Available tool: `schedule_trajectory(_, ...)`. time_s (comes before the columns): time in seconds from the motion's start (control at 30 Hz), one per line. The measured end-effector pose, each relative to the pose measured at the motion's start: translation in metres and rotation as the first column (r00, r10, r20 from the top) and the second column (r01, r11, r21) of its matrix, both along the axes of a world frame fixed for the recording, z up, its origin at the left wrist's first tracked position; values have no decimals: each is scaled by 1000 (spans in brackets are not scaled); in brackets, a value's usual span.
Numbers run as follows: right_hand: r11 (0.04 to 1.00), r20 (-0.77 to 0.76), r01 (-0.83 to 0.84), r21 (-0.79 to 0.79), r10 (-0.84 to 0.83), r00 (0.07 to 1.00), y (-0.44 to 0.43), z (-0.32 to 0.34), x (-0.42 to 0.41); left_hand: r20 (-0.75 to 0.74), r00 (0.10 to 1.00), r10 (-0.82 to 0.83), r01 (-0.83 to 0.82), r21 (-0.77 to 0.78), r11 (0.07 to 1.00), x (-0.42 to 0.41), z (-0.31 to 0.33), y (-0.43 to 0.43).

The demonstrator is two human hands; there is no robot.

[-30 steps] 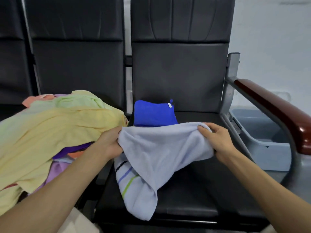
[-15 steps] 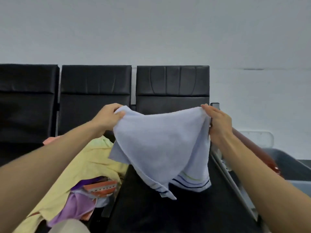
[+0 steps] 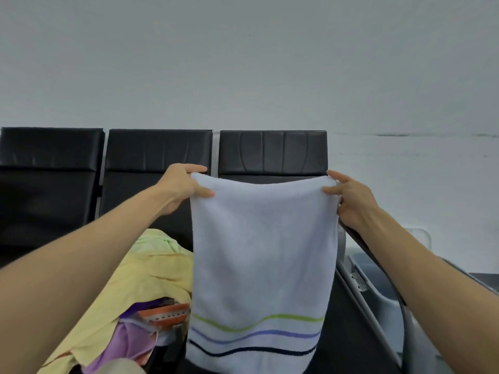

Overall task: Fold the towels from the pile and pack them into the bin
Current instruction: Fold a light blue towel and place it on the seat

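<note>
Person holds a pale towel (image 3: 262,255) up before a row of black padded seats (image 3: 272,152).
The left hand (image 3: 183,184) and right hand (image 3: 351,203) each pinch a top corner between thumb and fingers. The soft terry rectangle hangs flat, long axis vertical, with green, violet and navy stripes across its bottom end. A rumpled pile (image 3: 151,271) of yellow, purple and orange cloth lies on the seat at left; the grey plastic bin (image 3: 378,290) sits low at right.
</note>
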State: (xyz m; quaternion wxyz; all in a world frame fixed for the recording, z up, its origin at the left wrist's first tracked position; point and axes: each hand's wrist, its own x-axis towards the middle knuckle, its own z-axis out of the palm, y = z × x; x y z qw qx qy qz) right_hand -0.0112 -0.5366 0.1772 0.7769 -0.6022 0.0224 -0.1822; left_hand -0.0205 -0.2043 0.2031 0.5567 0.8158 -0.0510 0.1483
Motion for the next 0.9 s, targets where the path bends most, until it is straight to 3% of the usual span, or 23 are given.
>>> schedule_trajectory(0.03, 998, 42, 38, -40, -37, 998, 0, 1, -4, 55, 997, 54, -65, 219, 974, 0, 0, 2)
schedule_trajectory(0.1, 966, 147, 184, -181, -159, 976, 3, 2, -13, 212, 973, 97, -199, 541, 817, -1, 1, 4)
schedule_trajectory(0.13, 931, 195, 254, -263, -206, 959, 4, 3, -17, 277, 957, 85, -242, 604, 759, -3, 1, 4)
schedule_trajectory(0.2, 852, 260, 351, -388, -264, 929, 5, 3, -19, 332, 940, 83, -278, 601, 749, -4, 2, 4)
schedule_trajectory(0.27, 761, 316, 415, -498, -286, 904, 3, 3, -18, 291, 949, 124, -260, 498, 827, -7, 4, 1)
schedule_trajectory(0.37, 627, 356, 458, -630, -291, 888, -1, 3, -19, 124, 977, 172, -197, 220, 956, -12, 4, -6)
schedule_trajectory(0.43, 616, 337, 459, -640, -311, 889, -6, 5, -19, 11, 988, 151, -152, 48, 987, -13, 5, -6)
schedule_trajectory(0.57, 731, 131, 345, -589, -334, 933, -17, 7, -17, -203, 976, 79, -120, -200, 972, -10, 2, -1)
schedule_trajectory(0.7, 942, -149, 88, -323, -142, 979, -19, 5, -13, -277, 957, -83, -32, -387, 921, -3, -3, 1)
schedule_trajectory(0.77, 966, -176, 26, -257, -74, 982, -24, 4, -12, -239, 966, -98, 23, -296, 955, 1, -6, 6)
schedule_trajectory(0.83, 957, -163, 8, -291, -58, 985, -27, 3, -12, -165, 986, 18, -21, -14, 1000, 4, -8, 13)
schedule_trajectory(0.9, 907, -129, 46, -419, -109, 986, -29, 1, -12, -38, 992, 123, -110, 252, 961, 4, -8, 16)
